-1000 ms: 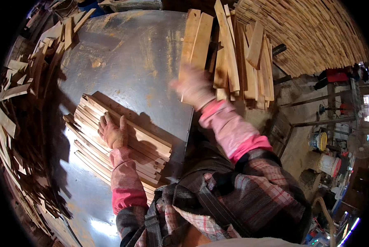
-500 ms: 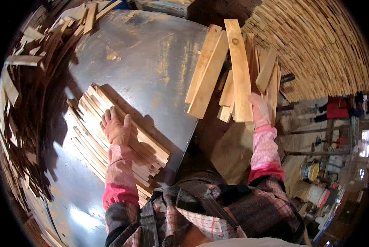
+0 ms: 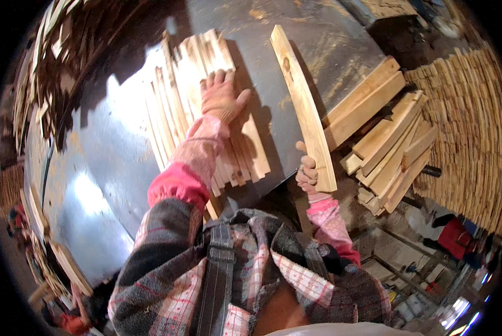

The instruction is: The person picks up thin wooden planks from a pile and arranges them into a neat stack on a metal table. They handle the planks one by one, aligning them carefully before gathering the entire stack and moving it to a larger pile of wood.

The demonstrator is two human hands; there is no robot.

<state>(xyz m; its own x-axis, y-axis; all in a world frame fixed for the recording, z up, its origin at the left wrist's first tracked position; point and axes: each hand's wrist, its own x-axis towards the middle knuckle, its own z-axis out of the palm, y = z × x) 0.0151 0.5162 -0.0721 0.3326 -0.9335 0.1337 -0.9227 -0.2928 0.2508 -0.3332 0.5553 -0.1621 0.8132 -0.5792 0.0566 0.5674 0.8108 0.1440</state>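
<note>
My left hand [image 3: 222, 98], fingers outstretched, rests flat on a row of narrow wooden strips [image 3: 206, 53] lying side by side on the metal table. My right hand [image 3: 308, 172] is closed around the near end of a long pale board [image 3: 302, 98] with a dark knot toward its far end. That board is raised above the table's right part and casts a shadow. To its right, two planks [image 3: 368, 101] lie together across the table's edge.
The sheet-metal table [image 3: 102, 162] carries patches of sawdust. Beyond its right edge sits a pile of loose boards [image 3: 394, 151], before a large stack of strips [image 3: 458, 134]. Scrap wood [image 3: 52, 61] heaps up at far left. Other people [image 3: 74, 316] appear at lower left and at right.
My right hand has carried the knotted board from the pile at right leftward over the table. My view has turned, so the strips under my left hand appear farther up and right.
</note>
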